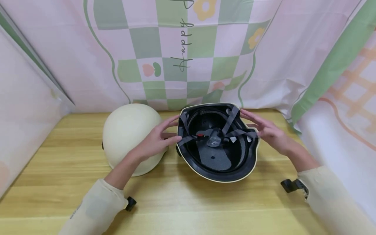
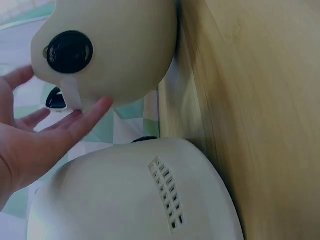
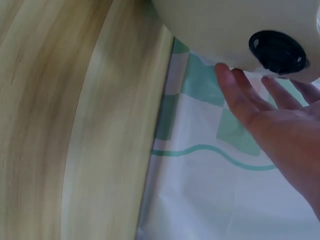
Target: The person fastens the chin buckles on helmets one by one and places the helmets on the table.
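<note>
A cream helmet [image 1: 212, 164] lies upturned on the table, its black padded inside and grey straps facing up. At its left side my left hand [image 1: 155, 140] touches the rim with extended fingers, thumb nearer me. On the opposite side my right hand [image 1: 271, 133] touches the rim, also with fingers stretched out. The left wrist view shows a round black fitting [image 2: 70, 52] on the shell beside the left fingers. A similar black fitting [image 3: 279, 52] sits just above the right fingertips in the right wrist view. A second cream helmet [image 1: 129, 133] stands dome-up to the left, partly behind my left hand.
The wooden table [image 1: 188, 209] carries both helmets. A checked curtain [image 1: 176, 42] with green and white squares hangs along its back edge. White cloth [image 1: 26, 107] borders the left side, and another printed cloth [image 1: 346, 127] borders the right.
</note>
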Available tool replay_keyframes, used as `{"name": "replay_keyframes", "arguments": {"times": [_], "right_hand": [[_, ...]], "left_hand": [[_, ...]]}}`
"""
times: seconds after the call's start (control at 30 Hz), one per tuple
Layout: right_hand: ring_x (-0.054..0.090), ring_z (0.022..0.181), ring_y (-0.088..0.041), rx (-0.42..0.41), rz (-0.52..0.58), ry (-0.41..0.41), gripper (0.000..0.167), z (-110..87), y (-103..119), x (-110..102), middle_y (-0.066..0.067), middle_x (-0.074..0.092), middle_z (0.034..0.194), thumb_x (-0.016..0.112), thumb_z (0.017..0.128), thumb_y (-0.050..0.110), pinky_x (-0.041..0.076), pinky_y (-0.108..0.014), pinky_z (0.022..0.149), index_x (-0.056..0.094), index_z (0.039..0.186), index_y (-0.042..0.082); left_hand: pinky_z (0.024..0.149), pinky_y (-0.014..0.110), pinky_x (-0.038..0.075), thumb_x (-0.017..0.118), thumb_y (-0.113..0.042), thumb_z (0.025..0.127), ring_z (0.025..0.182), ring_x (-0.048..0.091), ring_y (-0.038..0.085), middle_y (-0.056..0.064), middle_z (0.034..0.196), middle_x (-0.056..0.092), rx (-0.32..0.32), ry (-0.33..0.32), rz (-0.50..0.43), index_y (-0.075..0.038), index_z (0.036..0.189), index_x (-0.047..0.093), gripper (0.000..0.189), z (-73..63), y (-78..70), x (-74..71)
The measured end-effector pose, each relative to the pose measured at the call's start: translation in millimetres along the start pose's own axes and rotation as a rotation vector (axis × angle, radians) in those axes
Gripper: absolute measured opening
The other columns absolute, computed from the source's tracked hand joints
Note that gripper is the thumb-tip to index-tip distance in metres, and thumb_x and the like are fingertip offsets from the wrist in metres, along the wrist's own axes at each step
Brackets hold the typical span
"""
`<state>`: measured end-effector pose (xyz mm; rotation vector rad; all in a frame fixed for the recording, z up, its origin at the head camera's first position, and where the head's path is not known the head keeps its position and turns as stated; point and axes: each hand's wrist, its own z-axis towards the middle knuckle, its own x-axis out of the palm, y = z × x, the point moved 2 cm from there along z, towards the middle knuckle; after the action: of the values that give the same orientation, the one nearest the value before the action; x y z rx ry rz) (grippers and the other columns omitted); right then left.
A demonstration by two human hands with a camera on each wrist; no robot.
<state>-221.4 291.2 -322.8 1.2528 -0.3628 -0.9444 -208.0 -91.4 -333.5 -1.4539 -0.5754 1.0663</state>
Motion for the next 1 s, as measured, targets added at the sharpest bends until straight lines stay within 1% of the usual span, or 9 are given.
{"name": "replay_keyframes", "arguments": {"times": [0.07,0.17,0.27,0.37,0.5,0.6,0.67,0.73,1.0], "right_hand": [[0.032,0.148,-0.015,0.002,0.013,0.007,0.084,-0.8,-1,-2,0.001,0.036,0.165,0.026,0.082,-0.013,0.031,-0.026,0.109,0.023,0.164,0.002],[0.028,0.148,-0.009,0.054,0.035,0.019,0.085,-4.2,-2,-4,0.006,0.033,0.164,0.026,0.084,-0.013,0.029,-0.024,0.108,0.021,0.166,0.009],[0.027,0.146,-0.001,0.124,0.044,0.016,0.087,-7.8,-4,-6,0.011,0.032,0.161,0.028,0.085,-0.011,0.027,-0.024,0.106,0.021,0.167,0.017],[0.025,0.147,-0.002,0.150,0.069,0.017,0.086,-9.4,-6,-7,0.011,0.031,0.161,0.028,0.086,-0.010,0.019,-0.029,0.112,0.020,0.167,0.019],[0.021,0.148,-0.004,0.148,0.115,0.027,0.086,-10.7,-8,-8,0.008,0.028,0.162,0.027,0.087,-0.009,0.022,-0.029,0.112,0.019,0.168,0.020],[0.020,0.148,-0.005,0.141,0.128,0.023,0.087,-12.2,-9,-9,0.007,0.026,0.162,0.026,0.086,-0.009,0.037,-0.024,0.104,0.020,0.168,0.022],[0.020,0.146,-0.005,0.137,0.130,0.015,0.089,-13.2,-9,-10,0.006,0.025,0.162,0.026,0.085,-0.008,0.043,-0.025,0.101,0.021,0.167,0.023],[0.020,0.146,-0.006,0.130,0.123,0.003,0.090,-13.9,-10,-10,0.006,0.025,0.162,0.027,0.083,-0.008,0.044,-0.025,0.100,0.021,0.167,0.023],[0.020,0.149,-0.011,0.074,0.083,-0.028,0.092,-14.4,-8,-7,0.008,0.024,0.169,0.028,0.079,-0.010,0.030,-0.030,0.099,0.022,0.167,0.017]], "left_hand": [[0.102,0.056,0.052,0.066,-0.009,0.101,0.136,0.052,0.046,0.020,0.163,0.033,-0.003,0.041,-0.029,-0.020,0.166,0.026,0.077,-1.0,0.5,-1.9],[0.104,0.056,0.050,0.068,-0.009,0.099,0.140,0.047,0.048,0.020,0.166,0.027,0.001,0.095,-0.049,-0.023,0.167,0.021,0.084,-2.6,0.7,-4.3],[0.105,0.056,0.049,0.070,-0.009,0.098,0.143,0.043,0.047,0.018,0.168,0.023,0.002,0.127,-0.071,-0.025,0.168,0.019,0.088,-3.1,0.3,-5.9],[0.106,0.056,0.048,0.070,-0.008,0.097,0.145,0.041,0.046,0.017,0.169,0.021,0.000,0.144,-0.099,-0.025,0.168,0.018,0.089,-2.4,1.4,-6.5],[0.107,0.056,0.047,0.069,-0.006,0.097,0.146,0.040,0.045,0.015,0.170,0.020,-0.011,0.152,-0.126,-0.026,0.168,0.017,0.090,-0.8,2.3,-6.1],[0.106,0.055,0.048,0.069,-0.005,0.097,0.145,0.041,0.046,0.015,0.170,0.020,-0.012,0.155,-0.130,-0.025,0.168,0.017,0.090,0.7,1.5,-4.9],[0.106,0.055,0.049,0.069,-0.004,0.098,0.144,0.041,0.047,0.016,0.170,0.019,-0.016,0.155,-0.128,-0.025,0.168,0.017,0.090,1.6,0.8,-3.6],[0.105,0.056,0.049,0.068,-0.002,0.098,0.144,0.041,0.048,0.016,0.170,0.018,-0.027,0.153,-0.135,-0.025,0.168,0.017,0.090,2.2,0.1,-2.1],[0.100,0.063,0.049,0.064,0.001,0.098,0.140,0.046,0.048,0.021,0.168,0.021,-0.073,0.157,-0.220,-0.029,0.168,0.012,0.093,3.5,1.3,3.0]]}}
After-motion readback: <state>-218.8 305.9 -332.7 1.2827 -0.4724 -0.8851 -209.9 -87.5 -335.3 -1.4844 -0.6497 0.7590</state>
